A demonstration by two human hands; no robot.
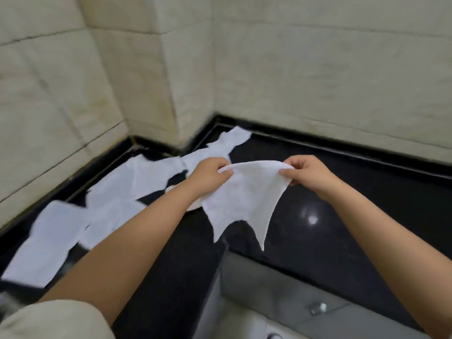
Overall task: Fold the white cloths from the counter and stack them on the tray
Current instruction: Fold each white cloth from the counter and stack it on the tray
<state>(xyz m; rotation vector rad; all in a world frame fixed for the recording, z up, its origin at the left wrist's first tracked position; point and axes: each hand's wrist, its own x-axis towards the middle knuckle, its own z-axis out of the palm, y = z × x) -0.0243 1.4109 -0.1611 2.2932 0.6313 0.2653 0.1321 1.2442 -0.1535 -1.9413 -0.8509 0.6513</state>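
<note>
Held cloth: I hold one white cloth point(247, 196) in the air above the black counter point(342, 192), near its middle, so it can hang open and I can find its edges before folding.
Left hand: my left hand point(210, 173) pinches the cloth's top left corner, fingers curled together and clamped on the fabric, the forearm reaching in from the near left.
Right hand: my right hand point(305, 173) pinches the top right corner, thumb and fingers closed on the edge, wrist bent slightly, the forearm reaching in from the near right.
Cloth shape: the top edge stretches between my hands; the lower part droops in two points toward me.
Waiting cloths: several more white cloths point(97, 204) lie flat and unfolded on the counter, in a row from near left to the far corner by the tiled wall point(318, 69).
Tray: I cannot see it in this view.
Step, as I judge: the fold on this cloth is not yet begun.
</note>
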